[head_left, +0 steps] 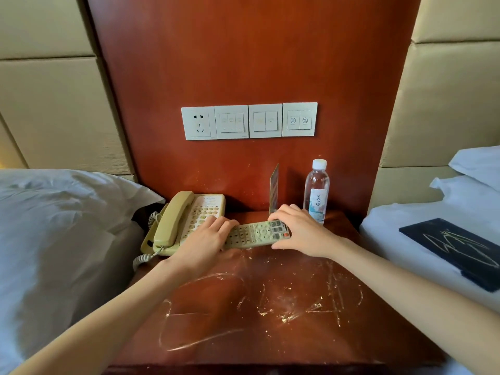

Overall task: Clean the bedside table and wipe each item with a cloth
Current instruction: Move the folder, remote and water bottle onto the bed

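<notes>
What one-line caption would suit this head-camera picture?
Both hands, left and right, hold a remote control over a scratched bedside table, between telephone and water bottle.

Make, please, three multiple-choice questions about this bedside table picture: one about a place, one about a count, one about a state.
1. Where does the water bottle stand?
A. at the back right of the bedside table
B. on the bed
C. on top of the telephone

2. How many white wall plates hang in the row above the table?
A. two
B. four
C. six

3. How is the remote control held?
A. it lies alone, untouched
B. by one hand only
C. the left hand and the right hand hold it, one at each end

Answers: 1 A, it stands by the back panel, right of the upright card. 2 B, one socket plate and three switch plates. 3 C, fingers curl over both ends.
</notes>
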